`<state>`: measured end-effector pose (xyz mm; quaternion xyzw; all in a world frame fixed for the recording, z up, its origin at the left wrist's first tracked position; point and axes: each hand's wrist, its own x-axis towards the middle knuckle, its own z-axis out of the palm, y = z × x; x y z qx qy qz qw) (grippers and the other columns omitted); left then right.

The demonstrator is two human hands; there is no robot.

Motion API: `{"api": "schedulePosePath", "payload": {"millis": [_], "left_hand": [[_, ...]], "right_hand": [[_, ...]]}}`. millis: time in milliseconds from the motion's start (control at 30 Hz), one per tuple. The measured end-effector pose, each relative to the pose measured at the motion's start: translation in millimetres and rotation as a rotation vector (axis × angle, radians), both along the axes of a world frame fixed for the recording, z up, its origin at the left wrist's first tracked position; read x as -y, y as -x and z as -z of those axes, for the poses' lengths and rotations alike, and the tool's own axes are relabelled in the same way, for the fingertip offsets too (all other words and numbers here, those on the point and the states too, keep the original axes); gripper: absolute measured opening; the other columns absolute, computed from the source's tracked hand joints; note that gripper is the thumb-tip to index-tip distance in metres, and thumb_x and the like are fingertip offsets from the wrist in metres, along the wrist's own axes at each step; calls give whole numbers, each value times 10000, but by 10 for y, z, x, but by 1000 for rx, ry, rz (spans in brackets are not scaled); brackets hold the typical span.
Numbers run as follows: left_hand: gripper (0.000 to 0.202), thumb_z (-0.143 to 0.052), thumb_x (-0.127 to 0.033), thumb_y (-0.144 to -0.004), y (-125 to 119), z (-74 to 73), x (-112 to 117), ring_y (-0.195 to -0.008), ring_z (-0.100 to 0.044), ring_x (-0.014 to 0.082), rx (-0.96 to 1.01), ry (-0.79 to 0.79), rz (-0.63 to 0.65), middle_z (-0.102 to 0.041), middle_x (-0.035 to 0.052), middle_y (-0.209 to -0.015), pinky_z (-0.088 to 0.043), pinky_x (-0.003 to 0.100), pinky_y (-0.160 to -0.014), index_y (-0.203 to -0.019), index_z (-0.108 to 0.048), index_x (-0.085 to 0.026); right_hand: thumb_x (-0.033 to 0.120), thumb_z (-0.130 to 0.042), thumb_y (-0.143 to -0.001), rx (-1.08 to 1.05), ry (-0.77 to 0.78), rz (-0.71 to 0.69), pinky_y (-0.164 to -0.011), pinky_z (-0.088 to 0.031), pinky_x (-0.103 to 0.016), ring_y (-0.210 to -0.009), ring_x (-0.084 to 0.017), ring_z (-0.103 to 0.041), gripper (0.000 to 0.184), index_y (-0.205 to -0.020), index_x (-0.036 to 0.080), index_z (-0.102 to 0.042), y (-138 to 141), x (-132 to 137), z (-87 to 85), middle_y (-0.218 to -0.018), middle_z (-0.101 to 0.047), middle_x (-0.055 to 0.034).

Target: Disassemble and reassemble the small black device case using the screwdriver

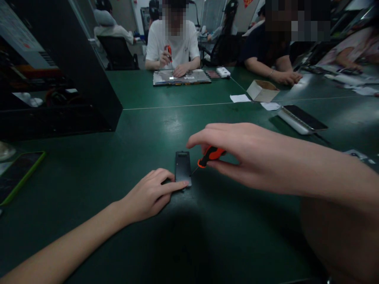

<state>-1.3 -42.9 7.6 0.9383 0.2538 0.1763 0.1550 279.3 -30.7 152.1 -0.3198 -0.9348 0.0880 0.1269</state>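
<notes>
Centrally, the half-curled left hand (152, 192) rests a fingertip on a black bar (182, 167); right of centre, the right hand (244, 152) grips a screwdriver (217, 152), tip at the bar's edge.

From here I see a slim, dark rectangular part (182, 167) lying flat, its length running away from me. To the part's right I make out a tilted orange-and-black screwdriver (211, 154), its thin shaft slanting down toward that part's right edge.
</notes>
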Motion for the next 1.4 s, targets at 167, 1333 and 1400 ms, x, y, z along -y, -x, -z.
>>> {"api": "schedulePosePath", "payload": {"millis": [167,1333,1400], "left_hand": [[520,-438,-135,-1020,17,11,-6,-1051,-559,260,-20,2,7,-576,95,-1183,-490,420,-892,-1499,-513,-321],[534,-446,-128,-1013,15,3,-16,-1041,-565,253,-21,-5,3,-595,89,-1151,-500,409,-897,-1502,-515,-329],[530,-452,-133,-1013,14,-1,-13,-1046,-565,251,-24,-9,0,-598,90,-1154,-502,405,-906,-1501,-520,-327]], "right_hand": [[370,-622,-960,89,-153,230,-652,-412,-298,-741,-219,-670,320,-1234,205,-622,65,25,33,-874,-727,-54],[126,-670,-849,2,-10,-11,-710,-438,-262,-822,-173,-676,253,-1089,197,-708,40,-60,-21,-962,-749,-35],[200,-689,-874,27,-32,76,-671,-417,-263,-754,-169,-667,220,-1093,192,-712,39,-54,-12,-894,-750,-32]]}}
